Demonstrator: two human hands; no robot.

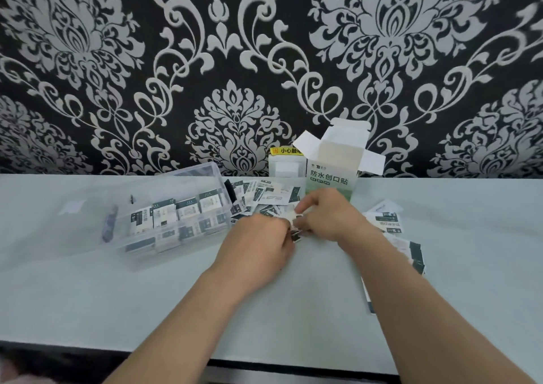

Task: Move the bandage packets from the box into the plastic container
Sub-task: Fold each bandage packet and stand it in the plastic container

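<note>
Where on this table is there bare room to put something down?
Bare table lies between the plastic container and the front edge, and far right past the scattered packets. Crowded: the packet pile between container and box.

We see a container [202, 177] of clear, smooth plastic with a faint gloss, left of centre. The box [330, 160], right of centre, looks like thin card, matt white inside its flaps. The packets [273, 194] look like printed paper. The table [147, 310] is pale, smooth and matt. The wallpaper [235, 60] across the top looks rough, its pale pattern raised.
</note>
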